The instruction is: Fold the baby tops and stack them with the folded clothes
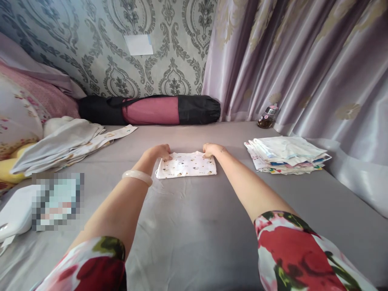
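A white cloth piece with a small print (188,165), likely a folded garment, lies flat on the grey bed sheet (194,226) in front of me. My left hand (160,151) is closed on its far left corner, thumb on top and fingers curled. At the far right corner, my right hand (211,150) pinches the cloth in the same way. The fingertips of both hands are partly hidden behind the fabric. A pale bangle (137,176) circles my left wrist.
To the right is a stack of folded cloths (287,153), with a small bottle (268,116) behind it. Loose clothes (69,139) lie at the left. A black and pink rolled bag (151,110) lines the wall. Near left are a white device (20,208) and a blurred-out item (59,202).
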The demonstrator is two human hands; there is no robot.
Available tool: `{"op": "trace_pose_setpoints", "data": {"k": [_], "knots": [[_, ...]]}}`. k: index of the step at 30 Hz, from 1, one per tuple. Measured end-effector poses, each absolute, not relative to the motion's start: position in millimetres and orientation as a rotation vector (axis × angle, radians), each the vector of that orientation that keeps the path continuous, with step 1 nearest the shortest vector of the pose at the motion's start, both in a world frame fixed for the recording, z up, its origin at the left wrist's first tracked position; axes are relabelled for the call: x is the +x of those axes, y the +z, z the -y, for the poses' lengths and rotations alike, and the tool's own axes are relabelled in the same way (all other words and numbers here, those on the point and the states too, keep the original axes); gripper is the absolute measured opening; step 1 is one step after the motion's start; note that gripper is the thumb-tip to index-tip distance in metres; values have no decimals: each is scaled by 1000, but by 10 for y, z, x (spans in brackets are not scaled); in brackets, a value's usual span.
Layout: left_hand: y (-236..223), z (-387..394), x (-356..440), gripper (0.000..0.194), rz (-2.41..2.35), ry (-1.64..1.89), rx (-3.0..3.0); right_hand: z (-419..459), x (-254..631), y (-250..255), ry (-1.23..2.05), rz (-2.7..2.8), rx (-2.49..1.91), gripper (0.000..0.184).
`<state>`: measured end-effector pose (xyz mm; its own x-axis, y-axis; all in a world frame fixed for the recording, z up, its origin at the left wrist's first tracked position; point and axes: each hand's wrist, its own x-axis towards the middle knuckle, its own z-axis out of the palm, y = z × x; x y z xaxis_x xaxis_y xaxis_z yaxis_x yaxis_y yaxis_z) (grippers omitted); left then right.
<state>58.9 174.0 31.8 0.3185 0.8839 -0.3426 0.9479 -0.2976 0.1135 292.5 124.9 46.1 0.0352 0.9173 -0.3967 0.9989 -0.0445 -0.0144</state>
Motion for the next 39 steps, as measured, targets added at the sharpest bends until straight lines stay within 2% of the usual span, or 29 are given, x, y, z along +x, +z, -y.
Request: {"op": "trace_pose_setpoints", "data": {"k": [6, 13, 16, 20, 27, 32, 35, 39], "knots": [[328, -1891, 612, 43, -1549, -461, 2218, -1413, 2917, 383, -496, -1862, 2009, 28], [365, -1762, 640, 43, -1588, -486, 2191, -1393, 2927, 375, -520, -1855, 2036, 30], [361, -1613, 631, 47, -1636, -413, 2227, -1277, 2924, 353, -509, -1933, 2062, 37], [341, -1389, 609, 44, -1724, -263, 2303, -1018, 2965, 326, -449, -2114, 2147, 42], [494, -1219, 486, 36, -1722, -40, 2334, -719, 3174, 408, -496, -2333, 2240, 32], [681, -1209, 328, 35, -1494, 243, 2236, -696, 3277, 556, -536, -2480, 2254, 28], [799, -1164, 232, 27, -1307, 303, 2231, -686, 3335, 667, -658, -2586, 2154, 24], [934, -1121, 159, 27, -1209, 392, 2182, -680, 3417, 819, -749, -2670, 2017, 12]]}}
